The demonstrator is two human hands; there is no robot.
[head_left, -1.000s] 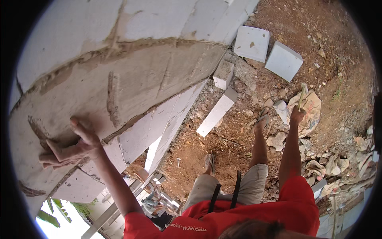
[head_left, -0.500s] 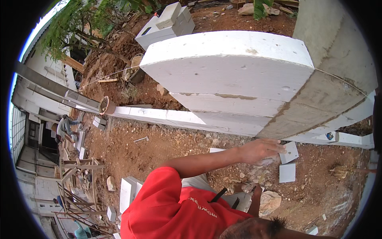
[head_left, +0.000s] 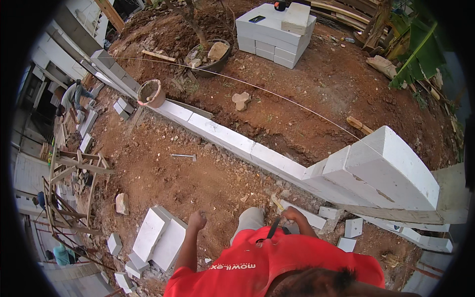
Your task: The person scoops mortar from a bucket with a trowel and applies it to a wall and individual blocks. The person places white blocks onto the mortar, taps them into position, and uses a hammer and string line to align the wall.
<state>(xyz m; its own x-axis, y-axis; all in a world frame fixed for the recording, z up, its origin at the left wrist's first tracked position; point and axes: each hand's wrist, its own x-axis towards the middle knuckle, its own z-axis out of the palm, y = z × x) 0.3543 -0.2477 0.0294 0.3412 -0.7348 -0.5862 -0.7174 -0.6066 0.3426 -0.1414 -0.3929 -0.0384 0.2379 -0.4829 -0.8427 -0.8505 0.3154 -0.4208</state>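
Note:
My left hand (head_left: 197,220) hangs over the dirt with its fingers curled into a loose fist, and nothing shows in it. Below it are two large white blocks (head_left: 157,236), one overlapping the other. My right hand (head_left: 294,215) is in front of my waist, fingers bent, beside a black strap (head_left: 270,228). A thin yellowish piece (head_left: 277,202) shows just past its fingertips; whether the hand grips it I cannot tell. Ahead runs a low white block wall (head_left: 225,134), rising at the right to a taller stepped section (head_left: 391,171).
A string line (head_left: 277,95) stretches above the wall. On the wall stands a mortar-stained bucket (head_left: 151,93). Beyond are stacked blocks (head_left: 275,39) and a planter (head_left: 210,62). A hammer (head_left: 183,156) lies on the dirt. Wooden trestles (head_left: 79,171) and a crouching person (head_left: 74,99) are left.
My view has swung left along the wall. My left hand has drawn back from the small white block at the right to my left side, and its fingers have curled. My right hand now shows.

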